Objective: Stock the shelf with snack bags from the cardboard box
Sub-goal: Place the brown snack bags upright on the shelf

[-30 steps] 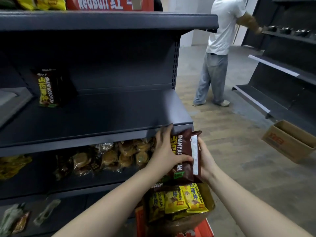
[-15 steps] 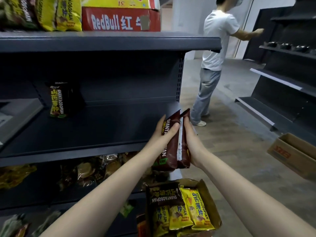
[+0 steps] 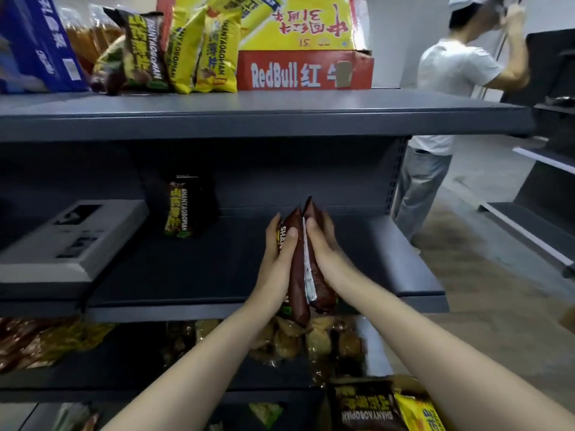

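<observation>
My left hand (image 3: 278, 262) and right hand (image 3: 323, 247) clamp two brown snack bags (image 3: 300, 275) between them, thumbs hooked on, edge-up over the near lip of the middle shelf (image 3: 217, 275). The slick pair could slip apart, I judge, or topple forward toward the cardboard box (image 3: 407, 381) if let go unsupported.

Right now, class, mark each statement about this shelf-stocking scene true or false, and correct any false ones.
1. The left hand and right hand hold the brown snack bags between them. True.
2. The middle shelf has no snack bag on it. False: one dark bag stands at its back.
3. The RedBull carton sits on the top shelf. True.
4. The brown snack bags lie flat on the middle shelf. False: they are held upright on edge at its front.
</observation>
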The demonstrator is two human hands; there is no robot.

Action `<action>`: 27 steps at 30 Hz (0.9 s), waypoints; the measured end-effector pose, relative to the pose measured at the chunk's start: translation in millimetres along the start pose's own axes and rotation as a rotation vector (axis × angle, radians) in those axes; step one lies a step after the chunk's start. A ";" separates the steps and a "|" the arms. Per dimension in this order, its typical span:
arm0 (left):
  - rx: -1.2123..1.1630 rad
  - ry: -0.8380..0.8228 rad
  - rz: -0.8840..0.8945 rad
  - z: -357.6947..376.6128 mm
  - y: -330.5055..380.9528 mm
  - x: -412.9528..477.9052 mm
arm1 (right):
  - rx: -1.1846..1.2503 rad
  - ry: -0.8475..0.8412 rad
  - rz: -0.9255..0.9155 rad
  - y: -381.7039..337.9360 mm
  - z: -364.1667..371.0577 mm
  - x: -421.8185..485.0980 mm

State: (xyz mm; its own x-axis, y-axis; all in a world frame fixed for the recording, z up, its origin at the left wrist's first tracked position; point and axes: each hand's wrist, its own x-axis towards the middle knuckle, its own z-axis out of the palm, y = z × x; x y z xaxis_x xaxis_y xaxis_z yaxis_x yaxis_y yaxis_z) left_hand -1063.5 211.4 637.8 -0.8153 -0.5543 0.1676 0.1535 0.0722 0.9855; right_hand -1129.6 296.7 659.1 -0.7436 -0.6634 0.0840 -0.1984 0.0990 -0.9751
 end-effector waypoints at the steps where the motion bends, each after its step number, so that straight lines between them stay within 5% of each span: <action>1: 0.014 -0.016 0.002 -11.9 3.6 3.7 | -0.010 0.021 -0.049 0.3 12.6 1.7; 7: 0.117 -0.075 -0.077 -87.7 26.4 35.3 | 0.143 0.026 -0.155 -6.7 77.1 30.8; 16: 0.208 0.305 -0.024 -177.3 3.8 76.2 | 0.391 0.096 0.163 -21.6 133.7 84.1; 27: 0.937 0.542 0.063 -235.1 -23.4 141.2 | 0.268 0.165 0.108 -13.2 129.7 109.4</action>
State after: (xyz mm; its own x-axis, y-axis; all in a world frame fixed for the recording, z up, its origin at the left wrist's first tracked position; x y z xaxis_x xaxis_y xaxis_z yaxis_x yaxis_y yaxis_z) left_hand -1050.9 -63.6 632.3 -0.4304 -0.8033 0.4116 -0.4884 0.5907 0.6422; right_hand -1125.5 126.7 654.5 -0.8489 -0.5284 -0.0123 0.0459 -0.0506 -0.9977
